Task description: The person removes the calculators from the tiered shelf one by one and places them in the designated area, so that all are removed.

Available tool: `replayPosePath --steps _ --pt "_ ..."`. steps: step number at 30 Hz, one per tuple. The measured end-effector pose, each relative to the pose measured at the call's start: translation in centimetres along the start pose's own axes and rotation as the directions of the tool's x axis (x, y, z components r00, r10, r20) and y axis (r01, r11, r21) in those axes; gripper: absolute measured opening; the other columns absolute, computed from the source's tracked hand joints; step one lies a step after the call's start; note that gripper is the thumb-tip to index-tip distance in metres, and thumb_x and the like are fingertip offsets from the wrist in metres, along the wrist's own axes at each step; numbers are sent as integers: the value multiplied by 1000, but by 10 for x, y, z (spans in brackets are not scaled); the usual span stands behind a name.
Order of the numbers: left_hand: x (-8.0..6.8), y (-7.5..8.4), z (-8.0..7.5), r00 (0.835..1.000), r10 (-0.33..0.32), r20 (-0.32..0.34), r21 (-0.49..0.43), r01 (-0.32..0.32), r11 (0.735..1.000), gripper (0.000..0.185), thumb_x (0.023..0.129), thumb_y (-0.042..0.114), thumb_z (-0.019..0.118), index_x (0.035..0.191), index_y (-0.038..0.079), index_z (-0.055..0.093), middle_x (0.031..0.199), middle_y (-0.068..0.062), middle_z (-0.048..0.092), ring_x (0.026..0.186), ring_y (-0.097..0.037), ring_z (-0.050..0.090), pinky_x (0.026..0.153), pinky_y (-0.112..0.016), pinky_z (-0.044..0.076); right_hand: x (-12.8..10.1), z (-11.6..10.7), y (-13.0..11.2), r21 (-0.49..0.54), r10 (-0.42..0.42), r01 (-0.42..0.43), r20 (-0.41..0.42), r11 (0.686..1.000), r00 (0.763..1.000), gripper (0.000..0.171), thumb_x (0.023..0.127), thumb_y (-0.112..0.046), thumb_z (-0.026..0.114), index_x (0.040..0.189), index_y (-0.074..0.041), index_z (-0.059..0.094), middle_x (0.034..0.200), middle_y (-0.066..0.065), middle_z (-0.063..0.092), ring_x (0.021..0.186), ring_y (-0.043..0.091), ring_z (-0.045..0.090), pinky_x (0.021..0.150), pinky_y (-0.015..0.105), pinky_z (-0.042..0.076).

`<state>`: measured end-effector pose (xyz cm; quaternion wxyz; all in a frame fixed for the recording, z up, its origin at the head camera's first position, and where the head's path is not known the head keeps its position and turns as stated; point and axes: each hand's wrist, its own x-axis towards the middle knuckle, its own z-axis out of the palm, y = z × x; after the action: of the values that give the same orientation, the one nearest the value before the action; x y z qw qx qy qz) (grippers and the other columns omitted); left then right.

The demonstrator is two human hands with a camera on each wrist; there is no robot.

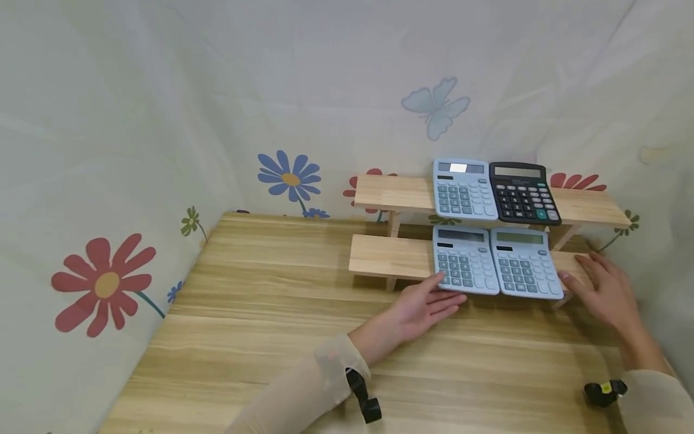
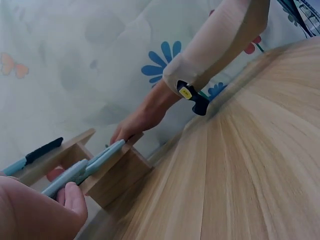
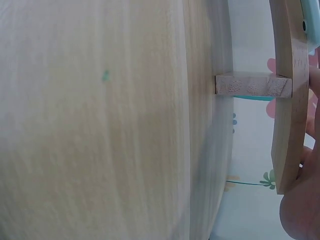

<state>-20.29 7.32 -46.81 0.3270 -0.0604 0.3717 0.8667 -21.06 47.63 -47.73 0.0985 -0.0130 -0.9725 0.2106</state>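
Two light blue calculators lie side by side on the lower wooden shelf: a left one (image 1: 465, 259) and a right one (image 1: 526, 263). My left hand (image 1: 422, 308) pinches the left one at its lower left corner, thumb on top and fingers under the front edge. In the left wrist view, the fingers (image 2: 74, 200) show beneath that calculator. At the right end of the lower shelf (image 1: 390, 256), my right hand (image 1: 612, 292) rests on the wood, its thumb close to the right calculator's edge. The right wrist view shows only part of this hand (image 3: 305, 200), beside the shelf end.
On the upper shelf (image 1: 396, 191), another light blue calculator (image 1: 464, 188) lies beside a black calculator (image 1: 524, 193). The two-step stand is on a wood-grain table (image 1: 260, 313). A flower-printed curtain (image 1: 217, 120) hangs close behind and at the sides.
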Motion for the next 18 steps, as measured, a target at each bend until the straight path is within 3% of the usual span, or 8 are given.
replayPosePath --steps 9,18 --pt "-2 2 -5 1000 -24 0 82 24 996 34 108 27 62 134 5 66 125 -23 72 122 -34 70 118 -49 46 -2 2 -1 9 -3 3 -27 1000 1000 77 109 -46 53 158 10 34 164 41 18 147 66 15 119 81 10" --pt "-2 6 -4 1000 -25 -7 161 26 987 33 106 31 67 129 7 70 117 -20 76 116 -34 73 112 -47 52 -5 1 -4 14 18 -18 -13 1000 1000 78 109 -48 51 158 9 32 166 40 15 148 66 13 119 81 9"
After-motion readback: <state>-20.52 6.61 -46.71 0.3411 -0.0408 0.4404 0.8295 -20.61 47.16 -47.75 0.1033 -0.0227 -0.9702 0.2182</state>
